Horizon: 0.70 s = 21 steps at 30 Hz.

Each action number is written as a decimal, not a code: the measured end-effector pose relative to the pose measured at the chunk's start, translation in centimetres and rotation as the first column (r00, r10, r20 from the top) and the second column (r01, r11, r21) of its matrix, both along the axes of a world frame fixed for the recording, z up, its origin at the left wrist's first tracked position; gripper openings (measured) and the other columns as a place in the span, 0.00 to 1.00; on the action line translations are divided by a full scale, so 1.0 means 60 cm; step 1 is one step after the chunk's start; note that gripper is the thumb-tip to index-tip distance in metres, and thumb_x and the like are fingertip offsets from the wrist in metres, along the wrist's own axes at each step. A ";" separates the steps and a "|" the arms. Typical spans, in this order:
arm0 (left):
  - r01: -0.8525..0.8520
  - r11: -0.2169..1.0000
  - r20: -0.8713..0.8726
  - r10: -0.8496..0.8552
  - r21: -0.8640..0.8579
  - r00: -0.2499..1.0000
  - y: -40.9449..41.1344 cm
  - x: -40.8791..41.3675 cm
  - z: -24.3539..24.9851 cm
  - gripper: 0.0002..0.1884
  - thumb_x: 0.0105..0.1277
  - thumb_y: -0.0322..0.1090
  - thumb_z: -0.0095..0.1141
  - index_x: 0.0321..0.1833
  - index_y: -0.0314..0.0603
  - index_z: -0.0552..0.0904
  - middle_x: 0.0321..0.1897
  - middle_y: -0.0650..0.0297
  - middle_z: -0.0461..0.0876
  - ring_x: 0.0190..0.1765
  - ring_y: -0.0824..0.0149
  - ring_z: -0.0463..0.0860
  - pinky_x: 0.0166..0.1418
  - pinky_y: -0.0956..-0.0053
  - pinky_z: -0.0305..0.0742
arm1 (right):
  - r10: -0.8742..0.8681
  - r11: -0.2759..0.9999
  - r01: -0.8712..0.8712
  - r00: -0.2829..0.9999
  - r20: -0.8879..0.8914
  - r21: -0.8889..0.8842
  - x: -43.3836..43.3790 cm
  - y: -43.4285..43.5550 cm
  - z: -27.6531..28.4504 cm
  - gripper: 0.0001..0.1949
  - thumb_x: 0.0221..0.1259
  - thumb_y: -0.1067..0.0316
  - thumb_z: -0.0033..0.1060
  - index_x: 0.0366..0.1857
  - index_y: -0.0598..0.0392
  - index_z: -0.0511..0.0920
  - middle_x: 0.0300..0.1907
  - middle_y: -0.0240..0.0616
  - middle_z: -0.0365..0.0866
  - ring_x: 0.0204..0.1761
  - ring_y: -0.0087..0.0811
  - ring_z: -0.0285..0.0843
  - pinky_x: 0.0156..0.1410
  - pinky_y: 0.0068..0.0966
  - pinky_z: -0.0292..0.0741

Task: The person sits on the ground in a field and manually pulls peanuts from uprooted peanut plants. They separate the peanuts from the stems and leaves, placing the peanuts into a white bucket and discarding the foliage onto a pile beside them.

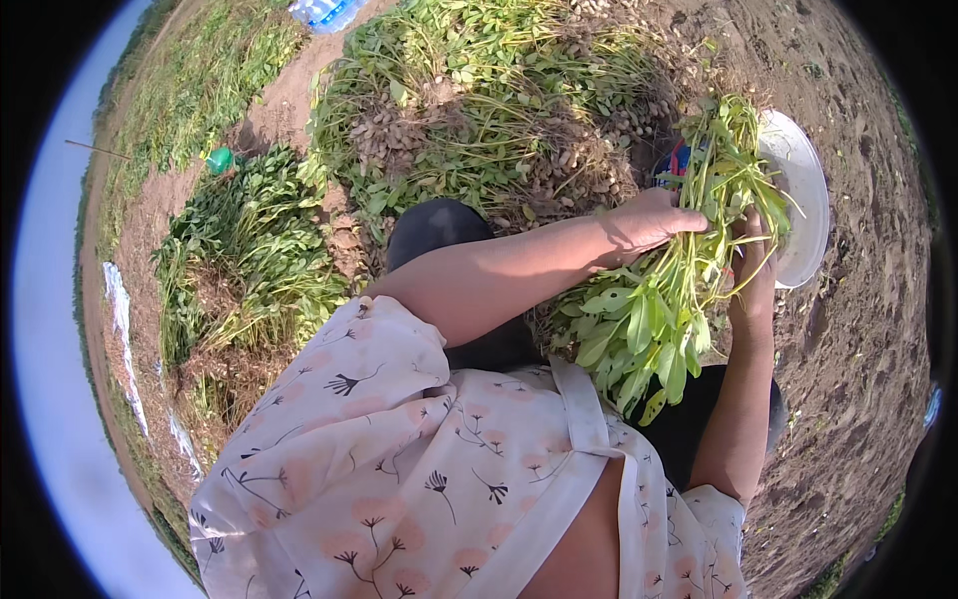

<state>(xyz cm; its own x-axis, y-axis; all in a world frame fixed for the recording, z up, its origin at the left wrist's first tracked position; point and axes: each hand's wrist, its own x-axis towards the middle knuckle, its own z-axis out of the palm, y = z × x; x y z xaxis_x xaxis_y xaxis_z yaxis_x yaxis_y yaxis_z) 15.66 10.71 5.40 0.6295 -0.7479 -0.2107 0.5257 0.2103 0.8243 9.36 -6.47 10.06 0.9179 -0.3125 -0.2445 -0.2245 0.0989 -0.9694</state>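
A bunch of uprooted peanut plants [696, 247] hangs over my lap, its leaves drooping toward my knees. My left hand [653, 223] grips its stems, thumb laid across them. My right hand [754, 243] is on the far side of the bunch, close to the white basin [808, 195]. Leaves and stems cover most of its fingers, so its hold cannot be made out. The basin stands on the soil behind the bunch, which hides its left part. A blue and red object [677, 161] shows partly behind the stems; its kind is unclear.
Pulled peanut plants [464, 97] with clusters of pods [385, 137] lie in a heap ahead. Another leafy pile [247, 239] is at the left, with a green round object [220, 160] beyond it. Water bottles [325, 11] lie at the top. Bare soil [861, 322] stretches to the right.
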 end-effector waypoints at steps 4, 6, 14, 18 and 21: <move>-0.244 0.916 -0.107 0.290 0.318 0.951 0.169 0.133 0.040 0.25 0.74 0.47 0.53 0.68 0.43 0.73 0.63 0.57 0.76 0.54 0.66 0.83 0.59 0.67 0.79 | 0.032 0.998 -0.030 0.999 0.025 -0.060 -0.021 -0.022 0.010 0.22 0.76 0.54 0.51 0.61 0.63 0.72 0.48 0.43 0.82 0.48 0.29 0.81 0.54 0.26 0.79; -0.460 0.795 0.012 0.497 0.394 0.868 0.321 0.144 0.119 0.25 0.73 0.50 0.51 0.66 0.43 0.74 0.58 0.58 0.79 0.52 0.64 0.83 0.57 0.63 0.79 | 0.098 0.990 -0.094 0.995 0.033 -0.109 -0.038 -0.030 0.015 0.20 0.76 0.57 0.52 0.61 0.63 0.73 0.46 0.42 0.82 0.47 0.28 0.81 0.54 0.25 0.79; -0.794 -0.602 0.501 0.715 0.088 -0.487 0.964 -0.060 0.289 0.13 0.73 0.37 0.51 0.53 0.36 0.75 0.47 0.53 0.83 0.42 0.64 0.84 0.43 0.70 0.80 | 0.081 0.996 -0.076 0.992 0.100 -0.056 -0.053 -0.043 0.039 0.16 0.75 0.61 0.54 0.57 0.60 0.75 0.42 0.37 0.83 0.44 0.23 0.79 0.52 0.23 0.77; -0.563 -0.825 0.587 0.427 -0.060 -0.688 0.899 -0.086 0.168 0.06 0.73 0.29 0.51 0.46 0.33 0.75 0.41 0.50 0.85 0.38 0.64 0.86 0.36 0.75 0.80 | 0.110 0.993 -0.105 0.989 0.100 -0.051 -0.045 -0.036 0.050 0.15 0.75 0.62 0.54 0.56 0.61 0.75 0.42 0.36 0.83 0.43 0.22 0.78 0.52 0.22 0.76; -0.947 -0.311 0.723 0.672 0.080 -0.160 0.722 0.049 0.049 0.09 0.69 0.25 0.55 0.50 0.38 0.74 0.44 0.58 0.85 0.45 0.67 0.85 0.44 0.76 0.77 | 0.150 0.989 -0.148 0.984 0.093 -0.029 -0.043 -0.034 0.045 0.16 0.74 0.62 0.56 0.56 0.61 0.75 0.42 0.35 0.83 0.43 0.22 0.78 0.52 0.22 0.76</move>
<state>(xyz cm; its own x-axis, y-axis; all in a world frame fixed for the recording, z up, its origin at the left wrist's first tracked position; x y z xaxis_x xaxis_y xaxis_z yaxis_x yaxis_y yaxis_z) 18.59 54.04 8.33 0.5492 0.7970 0.2513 -0.0536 -0.2665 0.9624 6.80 -8.53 12.73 0.9733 -0.1749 -0.1487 -0.1420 0.0502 -0.9886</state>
